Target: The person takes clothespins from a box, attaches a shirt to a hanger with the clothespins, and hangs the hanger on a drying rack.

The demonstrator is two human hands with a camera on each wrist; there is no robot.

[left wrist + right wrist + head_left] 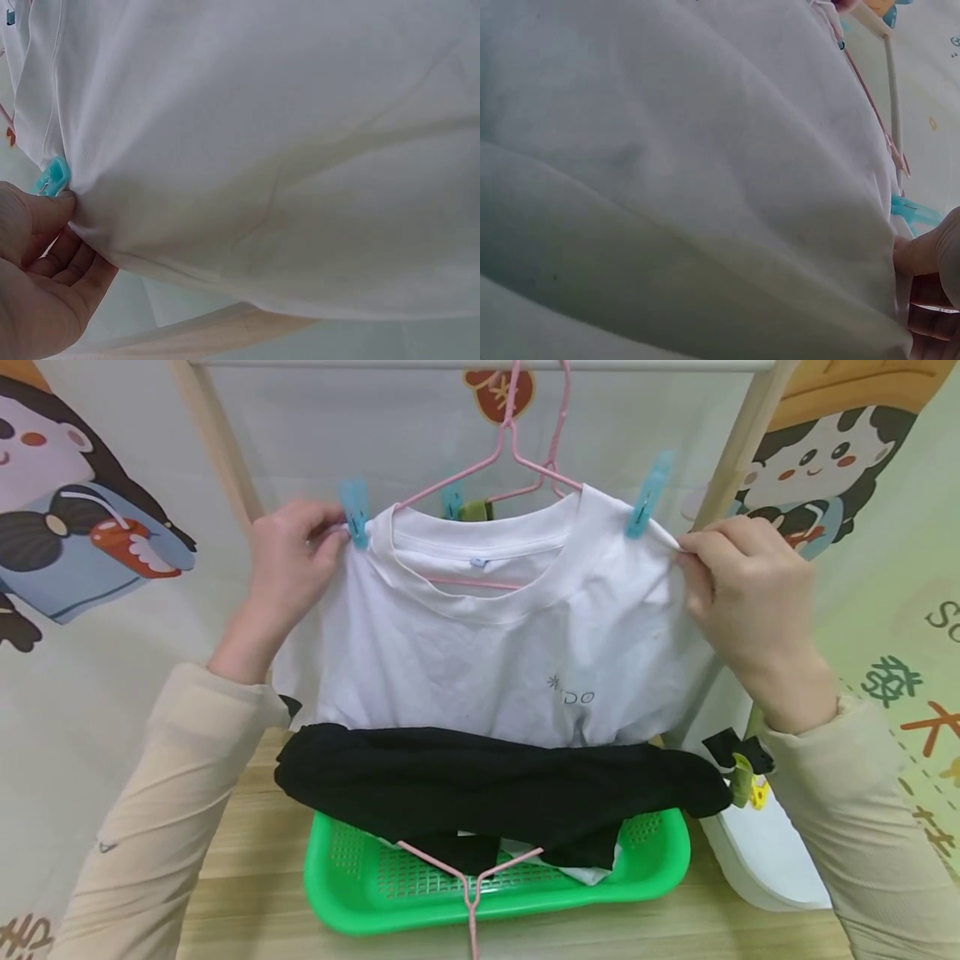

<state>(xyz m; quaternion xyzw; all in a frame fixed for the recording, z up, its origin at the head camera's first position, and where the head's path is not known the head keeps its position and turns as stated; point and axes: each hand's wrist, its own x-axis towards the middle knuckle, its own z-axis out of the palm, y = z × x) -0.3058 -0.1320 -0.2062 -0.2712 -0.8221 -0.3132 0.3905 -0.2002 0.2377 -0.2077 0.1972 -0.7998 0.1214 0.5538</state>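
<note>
A white T-shirt (pixel 480 660) hangs from a pink hanger (pixel 480 464) on a rail, with a blue clothespin on each shoulder. My left hand (pixel 292 556) pinches the shirt's shoulder on the left, right beside the left clothespin (pixel 355 512). On the other side, my right hand (pixel 750 585) pinches the shoulder fabric just outside the right clothespin (pixel 648 497). In the left wrist view, thumb and fingers hold the gathered cloth below the blue clip. The right wrist view shows the thumb pressing the shirt's edge near its clip.
Black clothing (pixel 495 777) lies across a green basket (pixel 495 906), with another pink hanger (pixel 471 893) over it. To the right stands a white container (pixel 780 852) with a yellow clip (pixel 759 793). Behind the shirt hangs a second pink hanger (pixel 562 410). Wooden posts (pixel 217 443) flank the rail.
</note>
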